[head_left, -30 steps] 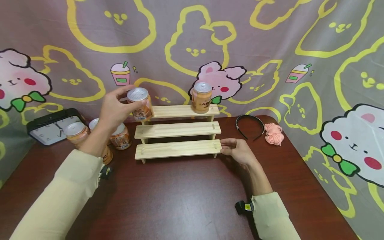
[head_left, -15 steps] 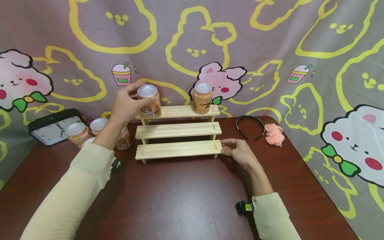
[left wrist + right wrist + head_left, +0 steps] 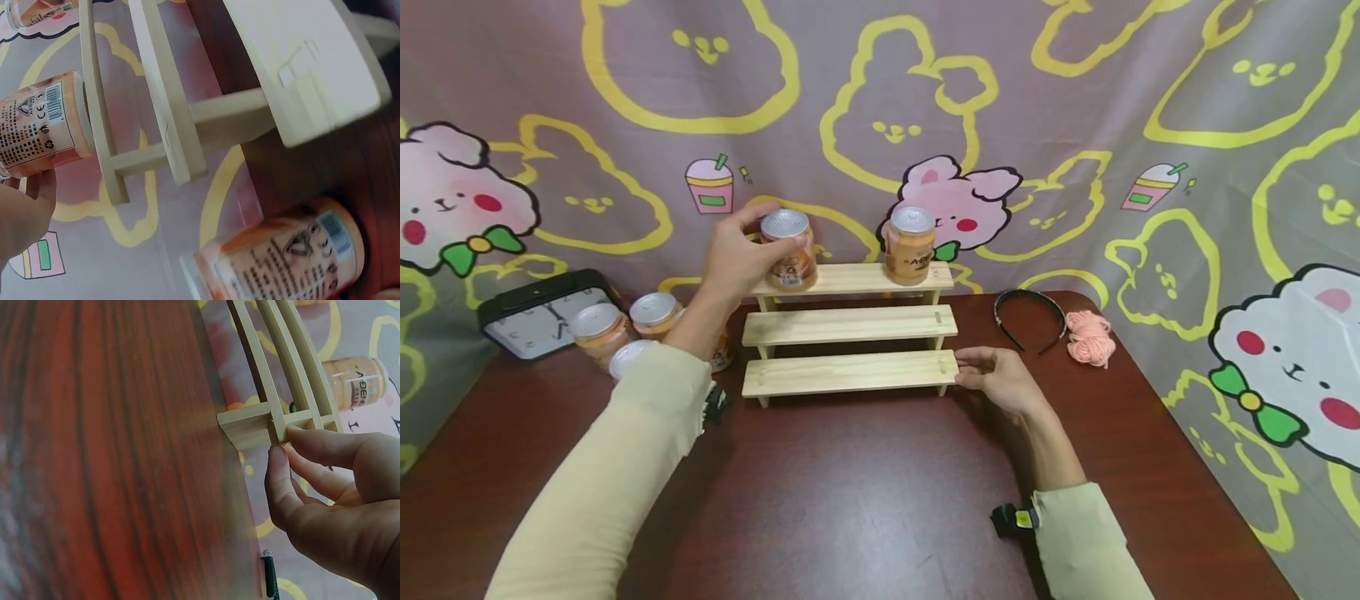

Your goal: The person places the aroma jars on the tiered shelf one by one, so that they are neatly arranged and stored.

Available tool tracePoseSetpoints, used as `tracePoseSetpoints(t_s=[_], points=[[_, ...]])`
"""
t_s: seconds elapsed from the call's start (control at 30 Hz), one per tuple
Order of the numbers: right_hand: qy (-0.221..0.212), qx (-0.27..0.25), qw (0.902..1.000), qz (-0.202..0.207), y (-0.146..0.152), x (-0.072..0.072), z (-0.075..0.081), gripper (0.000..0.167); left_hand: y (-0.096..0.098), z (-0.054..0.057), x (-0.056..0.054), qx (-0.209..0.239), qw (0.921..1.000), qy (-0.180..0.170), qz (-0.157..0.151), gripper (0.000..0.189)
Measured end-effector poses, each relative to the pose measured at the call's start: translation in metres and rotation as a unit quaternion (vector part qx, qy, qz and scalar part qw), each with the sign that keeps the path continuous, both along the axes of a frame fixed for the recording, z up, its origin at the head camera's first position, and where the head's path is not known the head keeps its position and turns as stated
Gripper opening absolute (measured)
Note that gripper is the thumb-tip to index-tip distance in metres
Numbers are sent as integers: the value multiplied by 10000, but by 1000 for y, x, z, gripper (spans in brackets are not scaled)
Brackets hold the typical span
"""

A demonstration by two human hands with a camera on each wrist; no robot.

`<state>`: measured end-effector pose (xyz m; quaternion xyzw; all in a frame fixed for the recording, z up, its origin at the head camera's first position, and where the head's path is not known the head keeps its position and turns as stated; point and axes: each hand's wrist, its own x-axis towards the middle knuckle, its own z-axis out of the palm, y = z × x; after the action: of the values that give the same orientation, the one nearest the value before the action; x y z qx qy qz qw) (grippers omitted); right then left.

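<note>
– Biggest first?
– Wooden rack, just left of my right grip, pinching its lowest tier.
– Can?
– In my left grip, at top tier; contact unclear.
– Step?
– Placing, I'd judge; next probably calls for seating, then release.

The three-tier shelf looked like smooth, matt pale wood with faint grain. The gripped drink can had a silvery metallic lid and a smooth printed side. The tabletop showed glossy, reddish-brown wood grain, the backdrop creased matt cloth, the skein fibrous yarn.
</note>
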<state>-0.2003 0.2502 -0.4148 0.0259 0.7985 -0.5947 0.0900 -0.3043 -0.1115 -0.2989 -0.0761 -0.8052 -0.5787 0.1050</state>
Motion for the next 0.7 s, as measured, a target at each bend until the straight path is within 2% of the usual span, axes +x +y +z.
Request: tracePoseSetpoints(t_s=[0.3, 0.7], points=[[14, 7, 10000, 37, 1, -1, 1, 42, 10, -3, -8, 100, 9998, 195, -5, 67], [10, -47, 10000, 21, 1, -1, 0, 43, 21, -4, -10, 135, 9997, 187, -60, 65]])
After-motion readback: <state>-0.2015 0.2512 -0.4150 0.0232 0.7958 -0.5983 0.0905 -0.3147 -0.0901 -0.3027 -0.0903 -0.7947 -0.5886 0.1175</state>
